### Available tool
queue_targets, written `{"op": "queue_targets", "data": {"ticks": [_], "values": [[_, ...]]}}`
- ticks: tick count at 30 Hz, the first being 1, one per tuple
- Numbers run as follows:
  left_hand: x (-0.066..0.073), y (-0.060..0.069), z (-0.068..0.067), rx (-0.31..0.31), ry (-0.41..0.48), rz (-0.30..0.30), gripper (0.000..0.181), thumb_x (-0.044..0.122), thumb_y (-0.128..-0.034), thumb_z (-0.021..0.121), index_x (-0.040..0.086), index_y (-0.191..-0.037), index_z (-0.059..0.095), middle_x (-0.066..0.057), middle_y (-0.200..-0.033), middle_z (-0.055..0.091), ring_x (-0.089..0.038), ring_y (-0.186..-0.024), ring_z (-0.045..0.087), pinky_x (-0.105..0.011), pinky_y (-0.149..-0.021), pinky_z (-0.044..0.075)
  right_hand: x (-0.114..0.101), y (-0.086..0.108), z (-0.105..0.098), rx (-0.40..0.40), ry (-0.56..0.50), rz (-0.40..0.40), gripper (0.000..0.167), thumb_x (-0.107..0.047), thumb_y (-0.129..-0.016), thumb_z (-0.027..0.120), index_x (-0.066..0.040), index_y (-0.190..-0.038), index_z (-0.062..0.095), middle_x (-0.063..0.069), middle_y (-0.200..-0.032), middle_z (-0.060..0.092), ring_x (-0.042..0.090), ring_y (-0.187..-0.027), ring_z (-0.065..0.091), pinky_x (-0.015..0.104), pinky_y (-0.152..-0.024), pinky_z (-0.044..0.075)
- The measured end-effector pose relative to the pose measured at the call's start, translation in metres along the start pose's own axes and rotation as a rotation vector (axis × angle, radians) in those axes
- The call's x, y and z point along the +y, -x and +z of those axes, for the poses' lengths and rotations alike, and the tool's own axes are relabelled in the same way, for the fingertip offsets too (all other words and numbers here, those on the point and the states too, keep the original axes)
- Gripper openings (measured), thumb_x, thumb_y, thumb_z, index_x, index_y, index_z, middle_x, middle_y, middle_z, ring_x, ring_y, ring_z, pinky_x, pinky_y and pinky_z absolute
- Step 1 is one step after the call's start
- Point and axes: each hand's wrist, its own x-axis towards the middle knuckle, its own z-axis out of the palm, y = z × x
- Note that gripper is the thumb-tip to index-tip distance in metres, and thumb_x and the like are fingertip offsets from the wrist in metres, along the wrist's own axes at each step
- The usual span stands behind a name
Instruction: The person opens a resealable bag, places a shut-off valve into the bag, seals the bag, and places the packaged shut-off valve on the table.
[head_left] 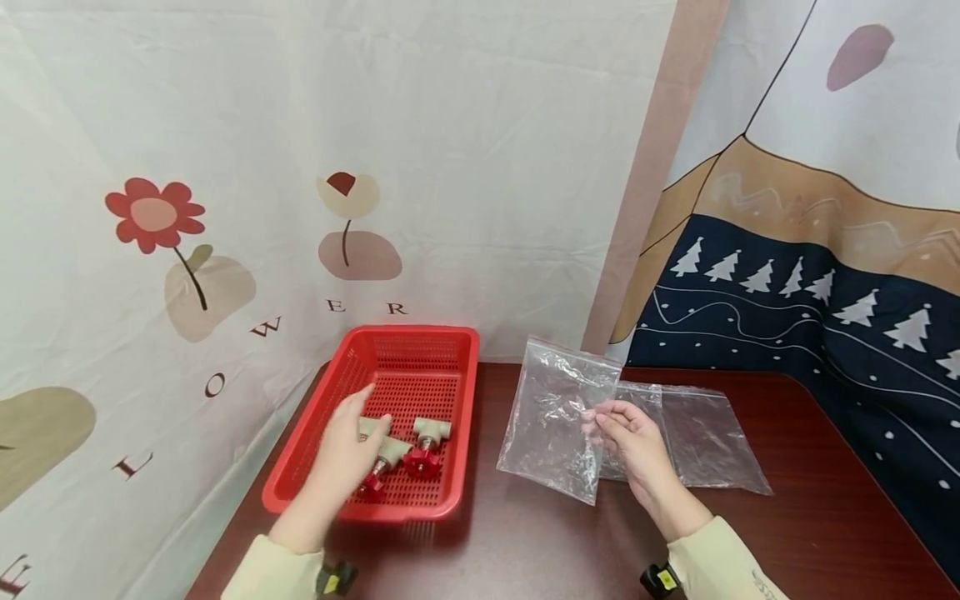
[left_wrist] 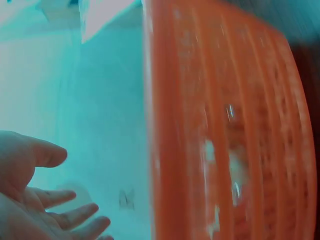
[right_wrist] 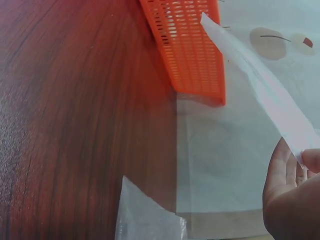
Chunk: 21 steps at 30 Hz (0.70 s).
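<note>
My right hand (head_left: 636, 442) pinches the right edge of a clear zip bag (head_left: 558, 417) between thumb and fingers, holding it up over the table; in the right wrist view the bag (right_wrist: 265, 85) slants up from the right hand (right_wrist: 295, 195). My left hand (head_left: 348, 446) is over the left part of the red basket (head_left: 467, 417), fingers spread, partly hiding the fittings. Inside lie pale green fittings with red handles, one of them (head_left: 423, 450) near the basket's right side. In the left wrist view the left hand (left_wrist: 45, 200) has relaxed fingers and holds nothing.
More clear bags (head_left: 708, 437) lie on the dark red table (head_left: 517, 546), behind and to the right of my right hand. A printed cloth (head_left: 487, 167) hangs behind the table, with a dark blue patterned part (head_left: 757, 333) at the right.
</note>
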Motion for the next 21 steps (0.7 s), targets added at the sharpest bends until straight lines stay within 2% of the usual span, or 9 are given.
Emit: {"op": "queue_targets", "data": {"ticks": [5, 7, 11, 16, 21], "values": [[0.032, 0.002, 0.029, -0.070, 0.175, 0.047, 0.053, 0.022, -0.0947, 0.058, 0.012, -0.143, 0.039, -0.012, -0.142, 0.045, -0.030, -0.126, 0.047, -0.052, -0.103, 0.039, -0.003, 0.003, 0.001, -0.019, -0.021, -0.012, 0.008, -0.006, -0.093, 0.058, -0.009, -0.100, 0.058, -0.004, -0.090, 0.072, 0.008, -0.079, 0.067, 0.023, -0.072, 0.055], [0.043, 0.003, 0.041, -0.087, 0.266, 0.068, 0.051, 0.018, -0.0939, 0.059, 0.011, -0.141, 0.042, -0.012, -0.136, 0.051, -0.028, -0.120, 0.052, -0.047, -0.098, 0.045, -0.005, 0.005, 0.002, -0.025, -0.032, -0.013, 0.008, -0.006, -0.093, 0.058, -0.010, -0.100, 0.058, -0.004, -0.091, 0.072, 0.008, -0.079, 0.067, 0.022, -0.072, 0.055], [0.059, 0.003, 0.064, -0.116, 0.403, 0.108, 0.045, 0.012, -0.0933, 0.059, 0.005, -0.136, 0.048, -0.016, -0.127, 0.058, -0.029, -0.113, 0.058, -0.044, -0.094, 0.048, -0.007, 0.009, 0.002, -0.031, -0.046, -0.020, 0.009, -0.006, -0.092, 0.058, -0.012, -0.099, 0.059, -0.004, -0.090, 0.072, 0.008, -0.079, 0.067, 0.022, -0.072, 0.055], [0.076, 0.002, 0.084, -0.155, 0.462, 0.146, 0.040, 0.015, -0.0953, 0.055, 0.001, -0.133, 0.050, -0.018, -0.122, 0.060, -0.032, -0.111, 0.059, -0.043, -0.092, 0.049, -0.005, 0.012, 0.003, -0.064, -0.053, -0.049, 0.011, -0.003, -0.093, 0.057, -0.012, -0.097, 0.060, -0.004, -0.090, 0.072, 0.008, -0.078, 0.067, 0.023, -0.071, 0.055], [0.083, -0.001, 0.095, -0.150, 0.497, 0.172, 0.035, 0.012, -0.0950, 0.055, -0.001, -0.128, 0.054, -0.018, -0.114, 0.065, -0.031, -0.105, 0.062, -0.039, -0.089, 0.052, 0.000, 0.014, 0.003, -0.132, -0.040, -0.080, 0.013, -0.001, -0.093, 0.054, -0.012, -0.097, 0.060, -0.004, -0.091, 0.071, 0.008, -0.079, 0.067, 0.025, -0.072, 0.056]]}}
